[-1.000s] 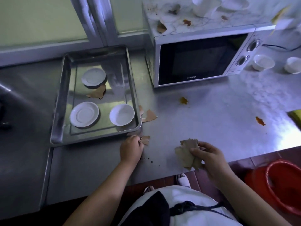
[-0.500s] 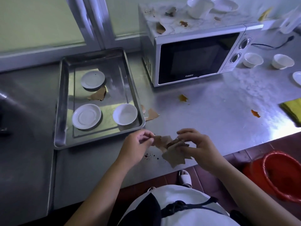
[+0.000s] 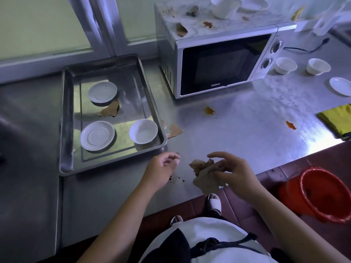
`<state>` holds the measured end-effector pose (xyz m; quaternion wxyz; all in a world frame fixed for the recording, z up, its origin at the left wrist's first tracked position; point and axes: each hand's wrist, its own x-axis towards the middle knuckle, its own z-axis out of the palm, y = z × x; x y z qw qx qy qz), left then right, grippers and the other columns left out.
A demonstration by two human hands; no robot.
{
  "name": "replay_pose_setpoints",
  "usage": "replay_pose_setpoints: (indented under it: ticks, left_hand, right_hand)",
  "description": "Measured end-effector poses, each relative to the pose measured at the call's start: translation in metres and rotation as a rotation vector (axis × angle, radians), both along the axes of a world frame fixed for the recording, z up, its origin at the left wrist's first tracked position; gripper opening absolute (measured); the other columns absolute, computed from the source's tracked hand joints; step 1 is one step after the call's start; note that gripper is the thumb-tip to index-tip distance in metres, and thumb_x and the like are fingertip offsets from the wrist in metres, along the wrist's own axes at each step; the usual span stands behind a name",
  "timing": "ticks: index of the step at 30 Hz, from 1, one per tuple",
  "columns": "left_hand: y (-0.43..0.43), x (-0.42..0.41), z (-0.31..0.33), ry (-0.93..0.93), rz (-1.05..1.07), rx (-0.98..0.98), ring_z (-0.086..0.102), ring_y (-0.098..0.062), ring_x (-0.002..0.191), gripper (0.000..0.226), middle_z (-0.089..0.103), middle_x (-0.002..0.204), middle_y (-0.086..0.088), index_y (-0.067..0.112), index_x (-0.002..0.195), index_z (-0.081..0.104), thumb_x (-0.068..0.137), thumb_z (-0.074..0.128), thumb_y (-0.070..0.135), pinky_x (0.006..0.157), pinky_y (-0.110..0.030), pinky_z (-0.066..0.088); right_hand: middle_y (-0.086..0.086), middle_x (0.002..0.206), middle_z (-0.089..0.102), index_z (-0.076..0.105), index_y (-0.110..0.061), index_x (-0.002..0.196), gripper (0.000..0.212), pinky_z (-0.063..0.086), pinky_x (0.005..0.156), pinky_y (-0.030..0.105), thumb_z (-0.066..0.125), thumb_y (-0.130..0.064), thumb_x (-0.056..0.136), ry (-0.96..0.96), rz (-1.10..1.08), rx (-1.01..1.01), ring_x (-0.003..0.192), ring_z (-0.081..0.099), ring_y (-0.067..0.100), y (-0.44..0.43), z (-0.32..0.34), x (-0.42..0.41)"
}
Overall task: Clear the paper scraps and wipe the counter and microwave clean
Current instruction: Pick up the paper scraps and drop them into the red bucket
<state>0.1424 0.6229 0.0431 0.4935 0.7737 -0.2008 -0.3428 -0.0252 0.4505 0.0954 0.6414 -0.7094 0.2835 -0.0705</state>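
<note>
Scraps point(image 3: 204, 174) clenched in right hand point(image 3: 234, 172); left hand point(image 3: 161, 169) slack, empty, just beside tray point(image 3: 66, 130).

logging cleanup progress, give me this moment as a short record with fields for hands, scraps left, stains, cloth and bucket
left hand: loosely curled above the counter, holds nothing
right hand: grips the scrap bundle
tray scrap: lies in the tray by the far saucer
counter scrap: beside the tray's right rim
microwave scrap: on top of the microwave
orange stains: two on the counter, unwiped
yellow cloth: at the counter's right edge, untouched
red bucket: on the floor, right
</note>
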Motion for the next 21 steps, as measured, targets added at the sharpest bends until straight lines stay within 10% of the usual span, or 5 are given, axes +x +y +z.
replay_pose_setpoints:
  ticks: [3,11,21]
  left_hand:
    - [-0.010,0.005,-0.026,-0.382,-0.056,0.427,0.063,-0.013,0.100,0.029,0.068,0.116,0.005,0.029,0.120,0.065,0.092,0.059,0.031,0.078,-0.026,0.049]
    - [-0.043,0.010,-0.056,-0.563,-0.122,0.587,0.053,-0.026,0.128,0.046,0.041,0.153,-0.002,0.023,0.145,0.045,0.099,0.051,0.024,0.093,-0.039,0.047]
    - [-0.059,0.013,-0.062,-0.612,-0.090,0.673,0.056,-0.027,0.084,0.008,0.050,0.115,-0.002,0.019,0.095,0.052,0.092,0.059,0.016,0.060,-0.033,0.037]
  right_hand:
    - [0.007,0.073,0.072,0.074,-0.004,0.094,0.030,0.049,0.055,0.020,0.065,0.021,0.080,-0.031,-0.178,0.146,0.060,0.062,0.011,-0.003,-0.005,-0.014]
    - [0.031,0.101,0.067,0.071,0.004,0.102,0.024,0.058,0.061,0.030,0.067,0.017,0.081,-0.035,-0.359,0.231,0.079,0.069,0.026,-0.022,-0.009,-0.049]
    - [0.033,0.099,0.067,0.072,0.002,0.097,0.023,0.061,0.067,0.043,0.065,0.017,0.082,-0.066,-0.424,0.341,0.080,0.070,0.036,-0.066,-0.023,-0.072]
